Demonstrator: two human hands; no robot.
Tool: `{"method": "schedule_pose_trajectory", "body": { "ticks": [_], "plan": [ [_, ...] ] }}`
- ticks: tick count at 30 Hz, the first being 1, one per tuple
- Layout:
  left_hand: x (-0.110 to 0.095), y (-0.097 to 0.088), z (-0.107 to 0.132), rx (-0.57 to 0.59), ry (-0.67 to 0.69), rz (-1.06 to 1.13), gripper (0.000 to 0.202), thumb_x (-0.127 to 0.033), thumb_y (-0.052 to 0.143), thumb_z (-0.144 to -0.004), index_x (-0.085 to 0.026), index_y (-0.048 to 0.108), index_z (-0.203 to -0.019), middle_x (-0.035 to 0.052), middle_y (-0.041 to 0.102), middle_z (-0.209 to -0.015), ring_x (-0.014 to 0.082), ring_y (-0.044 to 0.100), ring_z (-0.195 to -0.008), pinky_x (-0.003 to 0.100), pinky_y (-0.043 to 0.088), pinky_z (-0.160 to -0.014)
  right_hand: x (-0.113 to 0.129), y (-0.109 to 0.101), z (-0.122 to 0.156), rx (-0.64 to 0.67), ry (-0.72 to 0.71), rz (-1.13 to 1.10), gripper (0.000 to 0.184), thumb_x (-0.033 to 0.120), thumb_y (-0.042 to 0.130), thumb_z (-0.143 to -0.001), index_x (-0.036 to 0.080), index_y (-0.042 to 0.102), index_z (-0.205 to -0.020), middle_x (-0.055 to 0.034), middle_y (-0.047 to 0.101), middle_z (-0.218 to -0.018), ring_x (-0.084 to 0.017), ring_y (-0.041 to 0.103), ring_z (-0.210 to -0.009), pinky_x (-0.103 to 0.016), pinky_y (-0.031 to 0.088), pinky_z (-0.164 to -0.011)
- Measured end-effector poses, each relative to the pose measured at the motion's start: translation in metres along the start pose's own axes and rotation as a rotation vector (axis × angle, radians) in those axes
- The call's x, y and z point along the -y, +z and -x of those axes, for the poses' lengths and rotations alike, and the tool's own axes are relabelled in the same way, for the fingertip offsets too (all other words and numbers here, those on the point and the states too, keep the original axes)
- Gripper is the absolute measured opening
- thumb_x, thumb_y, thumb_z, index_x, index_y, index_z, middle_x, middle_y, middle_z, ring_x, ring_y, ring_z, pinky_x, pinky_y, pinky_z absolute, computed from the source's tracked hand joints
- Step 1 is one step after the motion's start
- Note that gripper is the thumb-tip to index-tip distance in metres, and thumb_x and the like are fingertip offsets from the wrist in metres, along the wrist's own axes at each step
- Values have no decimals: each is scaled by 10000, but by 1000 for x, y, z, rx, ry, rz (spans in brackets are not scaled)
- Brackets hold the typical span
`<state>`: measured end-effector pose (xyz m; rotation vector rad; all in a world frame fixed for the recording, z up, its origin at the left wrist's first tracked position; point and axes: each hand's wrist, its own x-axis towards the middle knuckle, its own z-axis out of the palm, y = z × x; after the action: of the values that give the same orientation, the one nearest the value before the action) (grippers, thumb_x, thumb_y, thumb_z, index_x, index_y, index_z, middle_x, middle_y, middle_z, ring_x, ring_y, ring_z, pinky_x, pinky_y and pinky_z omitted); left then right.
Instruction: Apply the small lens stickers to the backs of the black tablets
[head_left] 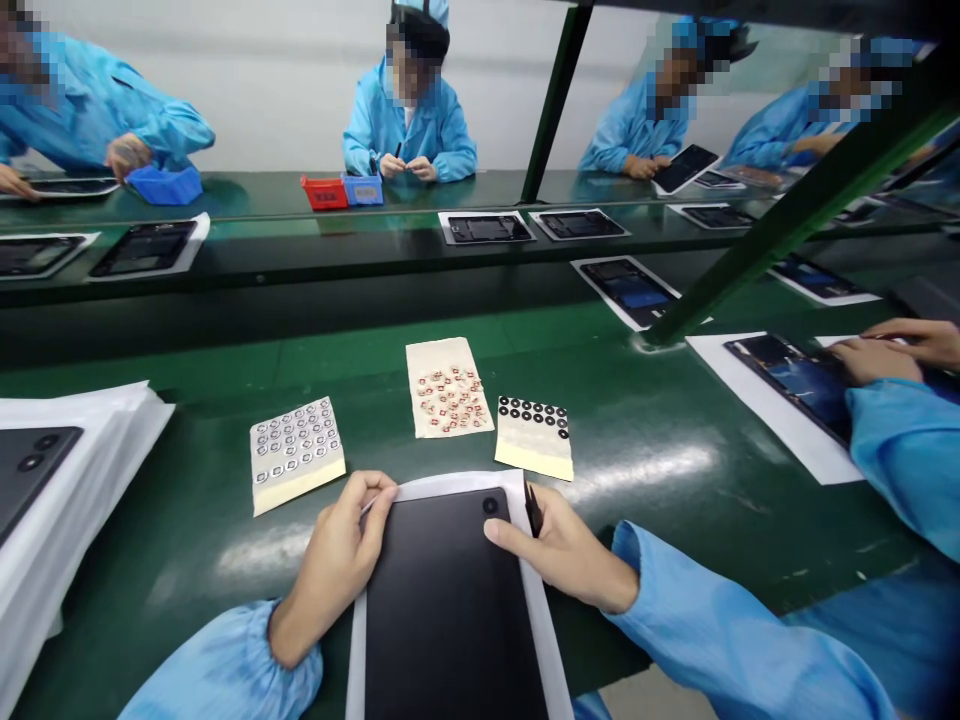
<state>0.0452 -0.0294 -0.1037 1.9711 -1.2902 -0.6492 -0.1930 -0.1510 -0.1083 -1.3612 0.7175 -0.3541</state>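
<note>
A dark grey tablet (450, 610) lies back side up on a white sheet (551, 665) at the table's near edge. My left hand (346, 535) pinches its top left corner, together with the sheet. My right hand (566, 550) grips the right edge, its thumb on the back just below the round camera ring (490, 506). Black tweezers (533, 508) are tucked in the same hand, tips pointing up. Beyond the tablet lie a card of silvery ring stickers (296, 440), a card with scattered reddish pieces (448, 390) and a card of black rings (534, 420).
Stacked white sheets (97, 480) with another tablet (30, 475) stand at left. A co-worker's hands (892, 350) touch an opened tablet (787, 375) at right. A green post (787, 215) slants overhead. More opened tablets (487, 228) line the far shelf, with co-workers behind it.
</note>
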Motion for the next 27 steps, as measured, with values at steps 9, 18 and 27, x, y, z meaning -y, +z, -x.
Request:
{"method": "schedule_pose_trajectory", "body": {
  "ticks": [9,18,27],
  "plan": [
    [1,2,1,-33,-17,8,280,-473,468,-1020,-220,575,-972,-32,644,-774,118,578,-646,216,434,-646,4,8,-5,-97,154,-123,475,579,751,-805,133,640,-925,-31,637,-801,-126,574,-699,-247,512,-653],
    [2,3,0,-33,-23,23,283,-478,479,-1013,-219,584,-970,-27,659,-786,124,604,-661,219,441,-651,-2,4,-6,-117,163,-13,489,616,694,-844,134,628,-900,4,573,-667,-62,401,-443,-187,311,-369],
    [-6,-3,33,-21,-192,238,464,-488,579,-963,-214,512,-1331,27,690,-857,176,676,-770,281,533,-719,-14,0,3,-247,-59,299,428,569,730,-793,156,714,-906,-106,743,-898,-259,710,-850,-339,622,-781]
  ]
}}
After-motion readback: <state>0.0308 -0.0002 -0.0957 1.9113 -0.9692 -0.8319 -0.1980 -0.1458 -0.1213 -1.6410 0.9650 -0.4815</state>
